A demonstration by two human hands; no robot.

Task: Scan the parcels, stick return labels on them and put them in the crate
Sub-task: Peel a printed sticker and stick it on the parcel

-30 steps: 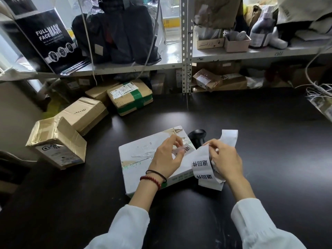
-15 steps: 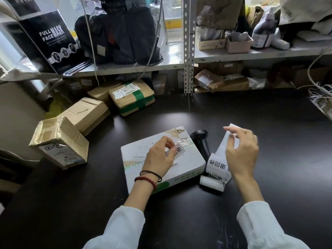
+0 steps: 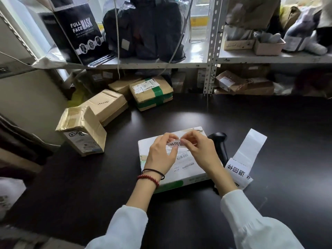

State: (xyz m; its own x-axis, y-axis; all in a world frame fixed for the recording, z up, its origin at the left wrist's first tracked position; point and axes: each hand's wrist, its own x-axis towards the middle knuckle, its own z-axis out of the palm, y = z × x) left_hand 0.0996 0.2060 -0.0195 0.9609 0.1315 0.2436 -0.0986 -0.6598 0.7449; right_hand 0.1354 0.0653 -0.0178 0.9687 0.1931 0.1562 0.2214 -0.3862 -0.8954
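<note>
I see the parcel [image 3: 188, 169] lying flat near the middle of the bench [image 3: 269, 123]. Both grips are above its top. The left grip [image 3: 161, 155] is clamped on the left end of a small label [image 3: 177, 143], between thumb and fingers, and the right grip [image 3: 201, 151] pinches the right end. I cannot tell if the label touches the parcel. The scanner [image 3: 218, 139] lies just beside the parcel at 3 o'clock, and the strip [image 3: 249, 150] lies beyond it. Brown boxes [image 3: 107, 105] stand at 10 o'clock.
</note>
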